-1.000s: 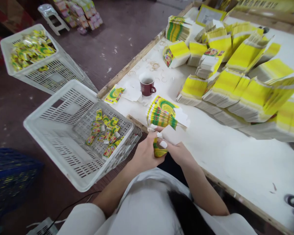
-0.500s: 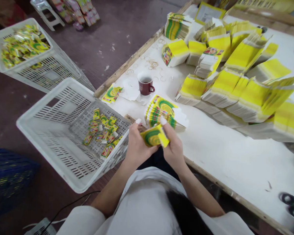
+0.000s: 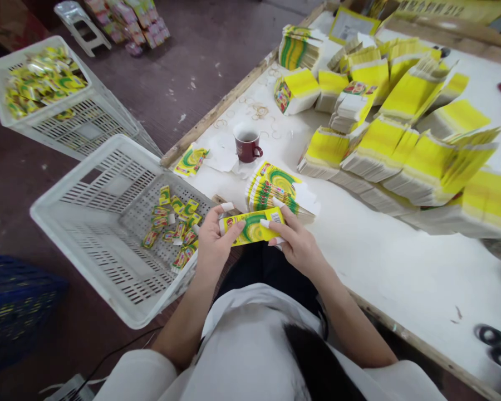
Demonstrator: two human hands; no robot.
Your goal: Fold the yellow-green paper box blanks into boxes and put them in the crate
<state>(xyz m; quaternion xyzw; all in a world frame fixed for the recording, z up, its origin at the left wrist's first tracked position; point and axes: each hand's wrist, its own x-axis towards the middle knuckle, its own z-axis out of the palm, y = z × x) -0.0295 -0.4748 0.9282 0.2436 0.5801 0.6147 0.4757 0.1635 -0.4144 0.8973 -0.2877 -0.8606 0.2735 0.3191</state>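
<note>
Between my two hands is a yellow-green printed carton [image 3: 253,228], held level just off the table's near edge. My left hand [image 3: 215,238] grips its left end, thumb on the printed face. My right hand [image 3: 296,240] holds the right end near a barcode, fingertips over the front. White coverings show on several fingertips. Just beyond the hands, a fanned stack of flat cartons [image 3: 275,186] lies on the white table [image 3: 384,267]. To the left, a white plastic crate [image 3: 87,245] holds several small folded cartons [image 3: 179,223] on its perforated bottom.
A maroon mug [image 3: 247,143] stands behind the fanned stack. Bundles of yellow cartons [image 3: 376,139] fill the table's far right. Another crate [image 3: 83,114] with filled yellow packets is at upper left. Scissors [image 3: 499,345] lie at the lower right, and rubber bands [image 3: 256,108] are scattered near the far edge.
The carton has turned from an angled, partly folded look to lying broad face up. My left hand has shifted slightly left, and my right fingers now lie across the carton's front.
</note>
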